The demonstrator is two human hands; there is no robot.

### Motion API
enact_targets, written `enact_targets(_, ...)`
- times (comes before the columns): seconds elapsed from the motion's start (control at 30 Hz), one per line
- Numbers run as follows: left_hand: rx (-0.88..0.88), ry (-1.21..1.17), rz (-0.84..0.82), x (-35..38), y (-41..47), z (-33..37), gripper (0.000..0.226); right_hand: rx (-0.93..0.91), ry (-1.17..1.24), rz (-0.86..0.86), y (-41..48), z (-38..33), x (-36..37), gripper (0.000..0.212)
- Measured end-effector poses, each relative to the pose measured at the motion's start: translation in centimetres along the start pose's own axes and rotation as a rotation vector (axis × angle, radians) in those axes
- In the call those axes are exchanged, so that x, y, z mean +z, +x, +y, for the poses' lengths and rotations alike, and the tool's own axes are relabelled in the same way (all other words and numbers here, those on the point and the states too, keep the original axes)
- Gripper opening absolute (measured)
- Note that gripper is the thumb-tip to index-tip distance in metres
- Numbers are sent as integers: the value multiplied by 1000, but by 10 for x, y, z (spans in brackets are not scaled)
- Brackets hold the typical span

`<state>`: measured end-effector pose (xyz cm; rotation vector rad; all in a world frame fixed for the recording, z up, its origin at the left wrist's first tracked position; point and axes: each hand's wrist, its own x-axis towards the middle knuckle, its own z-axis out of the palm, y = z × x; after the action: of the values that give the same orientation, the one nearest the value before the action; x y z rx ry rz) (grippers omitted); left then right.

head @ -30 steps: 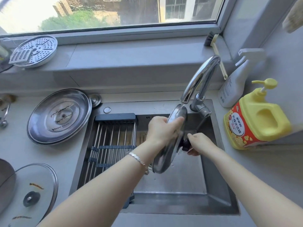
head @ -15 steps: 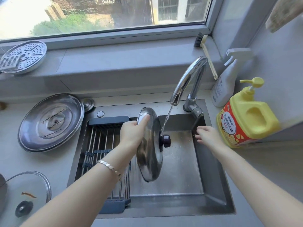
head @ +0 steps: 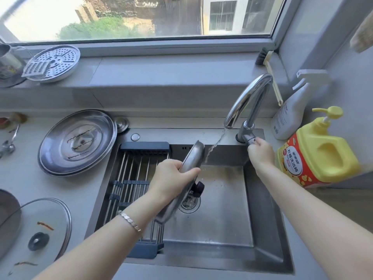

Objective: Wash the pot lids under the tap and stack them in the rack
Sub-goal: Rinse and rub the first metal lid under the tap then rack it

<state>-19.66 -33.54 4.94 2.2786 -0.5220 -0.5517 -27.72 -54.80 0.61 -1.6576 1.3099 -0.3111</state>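
Observation:
My left hand [head: 172, 179] grips the rim of a steel pot lid [head: 191, 158] and holds it on edge over the sink, its dark knob [head: 198, 188] facing right. A thin stream of water falls from the chrome tap [head: 245, 102] onto the lid's upper part. My right hand [head: 260, 153] grips the tap's lever at the base. The roll-up rack [head: 129, 178] with steel rods spans the left side of the sink. A large steel lid [head: 77, 142] and a glass lid [head: 40, 229] lie on the counter to the left.
The steel sink [head: 222, 209] has a drain at its middle. A yellow soap bottle [head: 316, 152] and a white spray bottle [head: 290, 112] stand at the right. A perforated steamer tray [head: 54, 62] and a brush [head: 266, 61] rest on the windowsill.
My right hand let go of the lid's knob and moved up to the tap lever. Water started running. My left hand keeps the lid under the stream, now tilted more.

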Motion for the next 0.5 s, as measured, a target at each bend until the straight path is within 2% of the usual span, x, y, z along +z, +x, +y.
enact_targets(0.1, 166, 212, -83, -3, -12, 9, 52, -46, -119, -104, 5, 4, -3, 53)
enact_targets(0.2, 402, 533, -220, -1, -25, 13, 46, -62, -220, -198, 4, 20, -7, 55)
enact_targets(0.3, 520, 627, -308, 7, -38, 8, 39, -22, -301, -225, -5, 43, -5, 48)
enact_targets(0.4, 443, 375, -263, 8, -45, -1, 39, -26, -446, -423, -27, 65, -1, 50)
enact_targets(0.5, 135, -49, -115, 6, -46, -10, 45, -12, -454, -798, -63, 72, 2, 65)
